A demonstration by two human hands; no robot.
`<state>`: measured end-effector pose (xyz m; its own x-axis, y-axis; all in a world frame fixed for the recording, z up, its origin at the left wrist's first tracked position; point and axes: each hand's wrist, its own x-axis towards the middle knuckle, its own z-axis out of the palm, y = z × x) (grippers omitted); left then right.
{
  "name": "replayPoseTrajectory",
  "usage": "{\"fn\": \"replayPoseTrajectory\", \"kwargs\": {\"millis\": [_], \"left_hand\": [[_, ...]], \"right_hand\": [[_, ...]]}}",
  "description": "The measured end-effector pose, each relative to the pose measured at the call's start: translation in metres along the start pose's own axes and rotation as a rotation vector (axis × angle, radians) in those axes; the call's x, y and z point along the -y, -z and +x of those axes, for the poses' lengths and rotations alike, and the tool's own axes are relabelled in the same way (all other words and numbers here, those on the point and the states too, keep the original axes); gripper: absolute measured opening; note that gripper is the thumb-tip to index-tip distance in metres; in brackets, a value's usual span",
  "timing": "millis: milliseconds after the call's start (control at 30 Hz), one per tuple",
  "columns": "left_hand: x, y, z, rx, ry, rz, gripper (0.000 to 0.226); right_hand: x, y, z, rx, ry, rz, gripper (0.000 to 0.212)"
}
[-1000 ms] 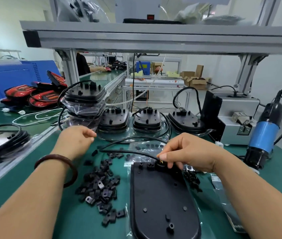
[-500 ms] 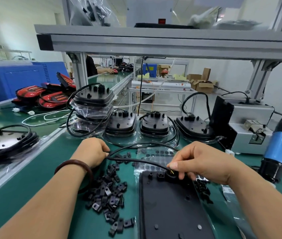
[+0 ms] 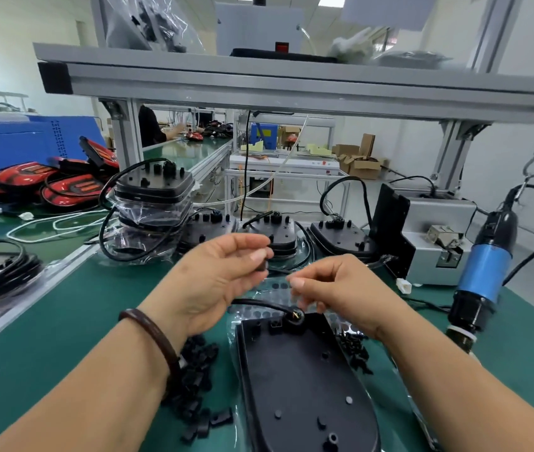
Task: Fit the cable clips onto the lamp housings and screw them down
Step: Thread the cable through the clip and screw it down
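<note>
A black lamp housing (image 3: 298,380) lies back-up on the green bench in front of me, its black cable (image 3: 259,303) entering at the top end. My left hand (image 3: 213,275) is raised above it and pinches a small black cable clip (image 3: 261,265) between thumb and fingers. My right hand (image 3: 334,288) hovers just right of the clip, fingers curled, fingertips near the cable entry; I cannot see anything held in it. A pile of several loose black clips (image 3: 197,386) lies left of the housing, partly under my left forearm.
Black screws (image 3: 355,350) lie right of the housing. A blue electric screwdriver (image 3: 484,275) hangs at the right beside a grey screw feeder (image 3: 435,239). More housings (image 3: 272,233) and a bagged stack (image 3: 155,197) stand behind. Red lamps (image 3: 63,187) lie far left.
My left hand rose from the clip pile with a clip and moved right toward the centre. My right hand lifted off the cable entry on the housing.
</note>
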<state>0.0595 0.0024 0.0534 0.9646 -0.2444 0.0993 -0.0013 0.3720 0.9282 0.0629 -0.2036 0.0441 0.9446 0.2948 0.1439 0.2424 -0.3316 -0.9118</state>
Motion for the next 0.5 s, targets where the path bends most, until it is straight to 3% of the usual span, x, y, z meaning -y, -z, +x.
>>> {"fn": "replayPoseTrajectory", "kwargs": {"millis": [233, 500], "left_hand": [[0.005, -0.008, -0.006, 0.012, 0.044, -0.108, 0.028], [0.006, -0.006, -0.007, 0.032, 0.059, -0.104, 0.018]], "right_hand": [[0.011, -0.025, -0.002, -0.036, 0.280, 0.153, 0.028], [0.010, -0.031, -0.003, -0.139, 0.335, 0.163, 0.014]]}}
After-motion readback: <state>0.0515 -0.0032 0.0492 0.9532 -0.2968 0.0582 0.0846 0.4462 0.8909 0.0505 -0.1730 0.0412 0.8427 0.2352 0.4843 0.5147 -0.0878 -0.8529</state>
